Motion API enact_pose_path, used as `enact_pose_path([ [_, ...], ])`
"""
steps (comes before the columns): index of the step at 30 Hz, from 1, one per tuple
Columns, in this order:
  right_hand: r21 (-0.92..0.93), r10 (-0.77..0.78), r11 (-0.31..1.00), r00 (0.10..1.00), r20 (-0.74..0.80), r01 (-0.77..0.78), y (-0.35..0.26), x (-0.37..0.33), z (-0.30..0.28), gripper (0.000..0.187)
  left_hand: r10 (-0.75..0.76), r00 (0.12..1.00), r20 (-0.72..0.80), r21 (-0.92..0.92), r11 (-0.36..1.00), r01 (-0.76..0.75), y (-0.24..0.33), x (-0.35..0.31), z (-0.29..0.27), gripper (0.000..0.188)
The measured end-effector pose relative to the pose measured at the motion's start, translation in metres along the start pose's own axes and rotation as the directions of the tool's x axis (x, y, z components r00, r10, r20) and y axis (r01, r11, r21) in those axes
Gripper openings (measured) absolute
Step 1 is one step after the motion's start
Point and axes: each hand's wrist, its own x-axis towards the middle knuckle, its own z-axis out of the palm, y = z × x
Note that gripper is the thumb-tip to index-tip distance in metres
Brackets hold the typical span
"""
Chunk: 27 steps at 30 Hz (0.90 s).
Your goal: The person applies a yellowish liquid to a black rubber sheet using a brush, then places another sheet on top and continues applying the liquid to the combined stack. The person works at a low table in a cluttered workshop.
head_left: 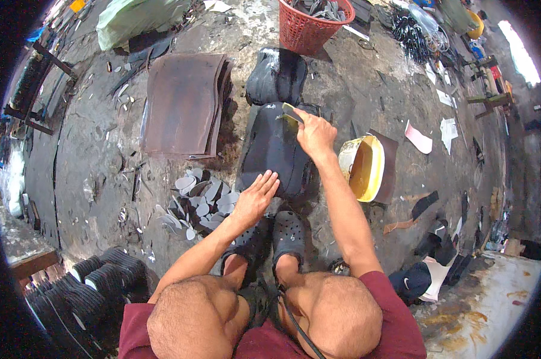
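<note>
My left hand (256,196) lies flat, fingers stretched out, on the near left part of a black, curved-edged sheet (268,140). In a closed grip, my right hand (317,136) holds a small flat spreader (292,112) by one end. The spreader's edge meets the far end of the black sheet, where a pale yellowish smear shows. To the right of my right wrist stands an open oblong tub (366,169) with yellow, glue-like stuff inside and on its rim.
Brown sheets (183,105) are stacked at the left. Small grey sole-shaped cutouts (204,197) lie beside my left forearm. Farther off are another black shaped piece (276,76) and a red basket (309,27) of grey pieces. Black soles (94,287) fill the lower left.
</note>
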Motion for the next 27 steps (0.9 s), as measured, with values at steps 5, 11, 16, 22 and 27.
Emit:
enact_pose_path([
  [5,0.043,-0.275,0.961,0.952,0.136,0.272,-0.003,-0.041,0.019,0.038,-0.018,1.000,0.007,-0.020,1.000,0.019,-0.004,-0.002,-0.001,0.060],
  [11,0.054,-0.076,0.996,0.985,0.156,0.069,-0.004,-0.020,-0.003,0.037,0.008,1.000,0.003,0.001,1.000,-0.008,-0.005,-0.004,-0.002,0.058],
  [16,-0.038,-0.068,0.996,0.984,0.165,0.075,0.009,0.013,0.012,0.039,-0.017,1.000,-0.002,-0.022,1.000,0.017,-0.001,-0.001,0.000,0.064],
  [22,-0.003,-0.027,1.000,0.949,0.315,0.030,-0.004,0.031,-0.001,0.044,0.004,0.996,0.087,0.079,0.997,-0.011,-0.004,0.017,-0.010,0.060],
  [27,0.039,-0.076,0.997,0.906,0.417,0.066,-0.003,0.008,0.005,0.042,0.033,0.999,0.038,0.128,0.991,-0.038,0.000,0.004,-0.004,0.060],
])
